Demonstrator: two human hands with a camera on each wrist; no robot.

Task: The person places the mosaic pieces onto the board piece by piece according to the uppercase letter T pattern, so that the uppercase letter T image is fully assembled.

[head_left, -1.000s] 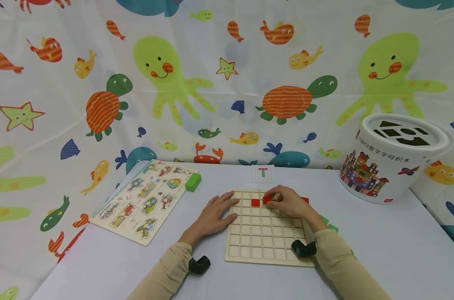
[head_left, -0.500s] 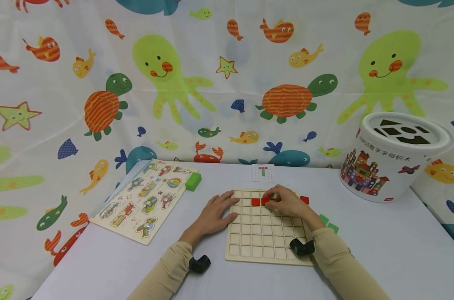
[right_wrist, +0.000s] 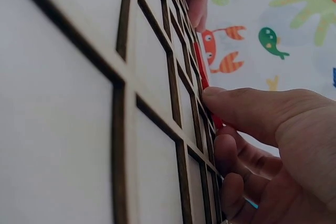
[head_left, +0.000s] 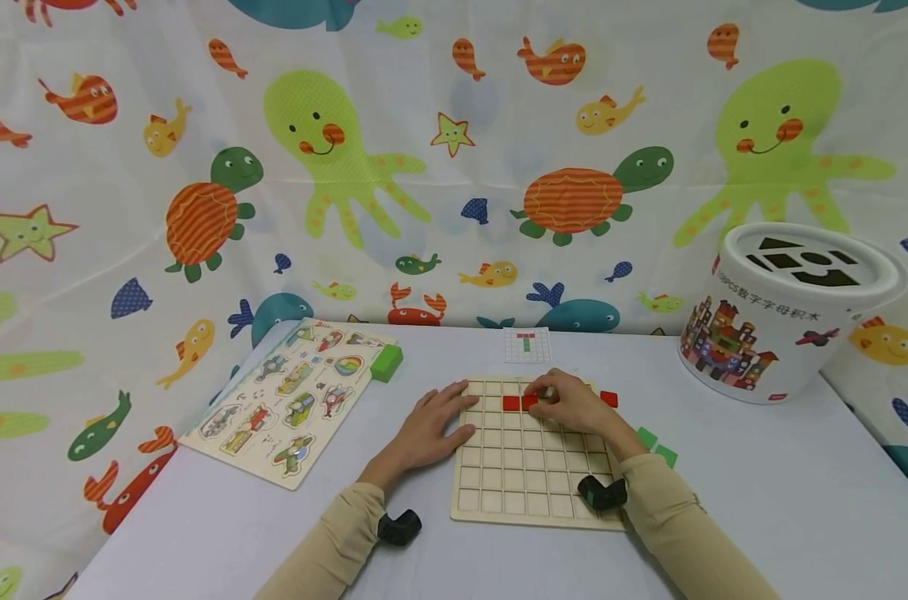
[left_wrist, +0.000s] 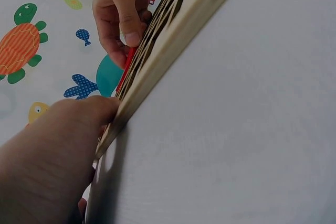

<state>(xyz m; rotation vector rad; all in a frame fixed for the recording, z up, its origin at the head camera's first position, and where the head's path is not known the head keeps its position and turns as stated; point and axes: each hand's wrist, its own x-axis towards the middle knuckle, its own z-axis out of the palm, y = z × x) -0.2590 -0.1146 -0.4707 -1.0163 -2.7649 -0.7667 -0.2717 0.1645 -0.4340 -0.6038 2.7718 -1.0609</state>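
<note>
My right hand [head_left: 569,405] pinches a red square tile [head_left: 529,403], partly hidden under my grip, in an upper row of the pale wooden grid board [head_left: 524,460], beside another red tile [head_left: 511,403]; whether it sits flush I cannot tell. My left hand [head_left: 428,428], loosely spread, rests on the board's left edge

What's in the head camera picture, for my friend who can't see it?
A person's right hand pinches a red square on a wooden grid board, beside another red square, while the left hand touches the board's left edge. Beyond the board lies a card showing a red-and-green T; a white bucket stands to the right, a picture board to the left.
</note>
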